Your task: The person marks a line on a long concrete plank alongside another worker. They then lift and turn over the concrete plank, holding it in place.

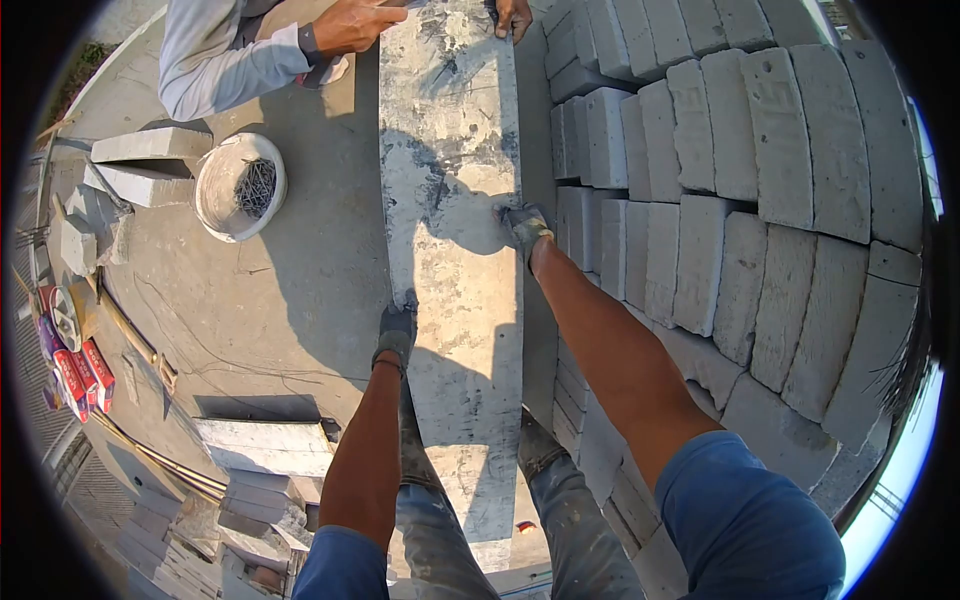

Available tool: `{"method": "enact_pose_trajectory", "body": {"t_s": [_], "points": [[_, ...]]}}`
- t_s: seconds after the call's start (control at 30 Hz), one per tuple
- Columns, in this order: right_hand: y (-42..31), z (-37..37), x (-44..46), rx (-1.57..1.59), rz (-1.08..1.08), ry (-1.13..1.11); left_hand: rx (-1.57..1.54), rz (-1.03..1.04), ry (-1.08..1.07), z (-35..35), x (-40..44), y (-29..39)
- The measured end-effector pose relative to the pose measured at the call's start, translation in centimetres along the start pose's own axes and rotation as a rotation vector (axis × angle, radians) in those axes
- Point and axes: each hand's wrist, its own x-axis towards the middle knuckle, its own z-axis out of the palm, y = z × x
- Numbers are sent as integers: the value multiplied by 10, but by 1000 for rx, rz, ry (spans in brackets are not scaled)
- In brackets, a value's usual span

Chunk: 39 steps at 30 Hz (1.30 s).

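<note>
A long, cement-stained board [465,300] runs from the top of the view down between the person's legs. My left hand [397,328], in a dark glove, grips the board's left edge. On the right edge, higher up, my right hand [524,228] is closed in a grey glove, its thumb side over the board's face. The undersides of both hands' grips are hidden. At the far end, a co-worker's hand [514,18] holds the board's top right corner, and the co-worker's other hand [350,25] is near the top left edge.
Stacked grey blocks [780,140] form a wall along the right. A white bucket [210,190] of nails stands left of the board. Loose blocks [150,165], wooden poles [130,330], red packets [85,375] and more blocks [255,510] lie farther left and below.
</note>
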Motion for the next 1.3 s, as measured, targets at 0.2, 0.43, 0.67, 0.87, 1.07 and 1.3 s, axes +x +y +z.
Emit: {"method": "enact_pose_trajectory", "body": {"t_s": [0.2,0.43,0.67,0.87,1.07,1.3], "points": [[7,3,6,-205,-129,51,-38,-38,-60,-6,-8,9],[9,3,9,173,176,22,18,-32,-54,-6,-7,8],[23,9,19,-144,-58,26,-86,-32,-115,-7,-6,6],[12,3,10,-64,-29,-31,-57,-25,-60,-6,-7,7],[25,11,20,-4,-51,-37,-20,-38,-57,-4,-4,4],[8,-2,3,-7,13,-36,-36,-58,-51,-4,-6,5]]}}
